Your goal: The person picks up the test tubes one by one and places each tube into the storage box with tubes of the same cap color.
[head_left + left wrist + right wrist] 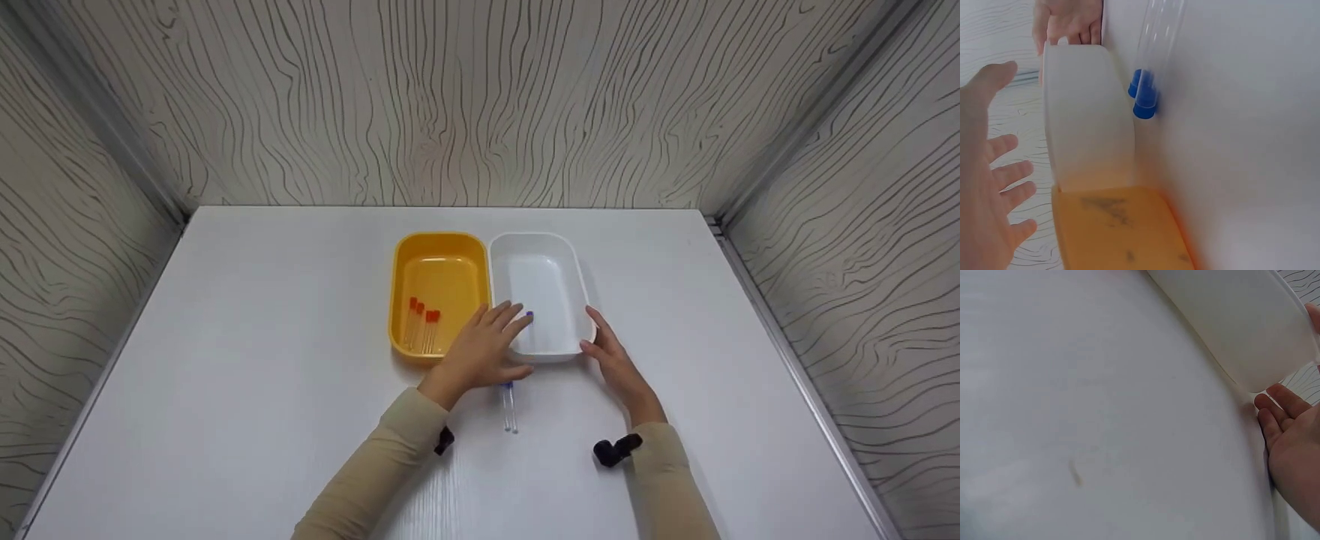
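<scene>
My left hand (480, 356) hovers over the near left side of a white tray (556, 296), fingers spread and nothing between them. With thumb and fingers at its near right corner, my right hand (616, 369) holds the tray's rim. Inside the white tray a blue cap (529, 314) shows by my left fingertips; the rest of that piece is mostly hidden. Two clear tubes with blue caps (1144, 104) lie on the table before the trays, their capped ends partly under my left hand in the head view. Several red-capped tubes (430, 326) lie in the yellow tray (457, 281).
The yellow tray stands directly left of the white one, long sides together. Both are on a white table (262, 315) with a wood-patterned panel (442, 105) behind and panels at both sides. A black wrist camera (616, 450) sits at my right cuff.
</scene>
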The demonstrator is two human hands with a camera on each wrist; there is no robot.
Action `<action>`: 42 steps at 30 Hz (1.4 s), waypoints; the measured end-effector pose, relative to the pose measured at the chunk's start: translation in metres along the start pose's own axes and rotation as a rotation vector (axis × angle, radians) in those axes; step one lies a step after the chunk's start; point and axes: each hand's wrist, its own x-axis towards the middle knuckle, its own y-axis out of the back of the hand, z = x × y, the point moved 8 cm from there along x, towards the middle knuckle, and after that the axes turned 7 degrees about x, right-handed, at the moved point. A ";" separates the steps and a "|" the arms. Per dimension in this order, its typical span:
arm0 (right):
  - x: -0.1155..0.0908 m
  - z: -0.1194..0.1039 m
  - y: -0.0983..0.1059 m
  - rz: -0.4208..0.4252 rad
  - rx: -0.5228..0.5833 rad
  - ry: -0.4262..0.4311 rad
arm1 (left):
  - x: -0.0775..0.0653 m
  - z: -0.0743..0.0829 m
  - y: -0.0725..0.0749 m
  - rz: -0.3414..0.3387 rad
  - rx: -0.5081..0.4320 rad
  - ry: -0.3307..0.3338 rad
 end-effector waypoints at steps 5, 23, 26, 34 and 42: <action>-0.001 0.001 0.001 0.009 -0.015 -0.015 | -0.016 0.006 0.000 -0.002 -0.014 -0.033; -0.001 0.002 0.001 -0.009 0.032 0.002 | -0.056 0.018 -0.012 0.030 -0.015 -0.153; -0.001 0.001 0.001 -0.020 0.043 0.006 | -0.061 0.021 -0.014 0.013 -0.033 -0.167; -0.002 0.002 0.002 0.005 0.015 -0.020 | -0.066 0.014 -0.030 -0.039 -0.210 -0.056; -0.002 0.002 0.001 0.004 0.021 -0.006 | -0.067 0.001 -0.055 -0.181 -0.325 0.154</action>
